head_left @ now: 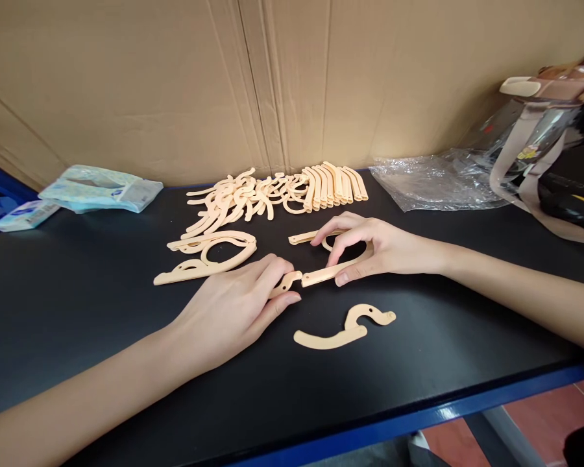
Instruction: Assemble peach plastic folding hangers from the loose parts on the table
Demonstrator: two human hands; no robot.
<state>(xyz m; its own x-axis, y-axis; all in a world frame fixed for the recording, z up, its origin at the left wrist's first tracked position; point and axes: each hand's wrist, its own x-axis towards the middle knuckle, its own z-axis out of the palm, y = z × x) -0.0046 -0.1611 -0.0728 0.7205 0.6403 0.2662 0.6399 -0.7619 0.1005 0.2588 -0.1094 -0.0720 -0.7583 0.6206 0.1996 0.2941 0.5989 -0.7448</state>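
Observation:
My left hand [246, 299] is closed on a small curved beige hanger arm [286, 284], its holed end sticking out past the fingertips. That end meets, or nearly meets, the tip of a beige folding hanger frame [316, 277], which my right hand [357, 243] pinches between thumb and fingers. The frame's far side shows behind the right fingers; part of it is hidden. In front of both hands lies an S-shaped pair of hanger arms [333, 337]. Beyond my left hand rests another hanger assembly [233, 259] with curved arms attached.
A loose heap of curved beige pieces [238, 198] lies at the back, beside a row of bent bars [333, 185]. Tissue packs [97, 188] sit at the back left. At the right are a clear plastic bag [433, 181] and a strapped bottle [540, 123]. Cardboard [175, 84] stands behind.

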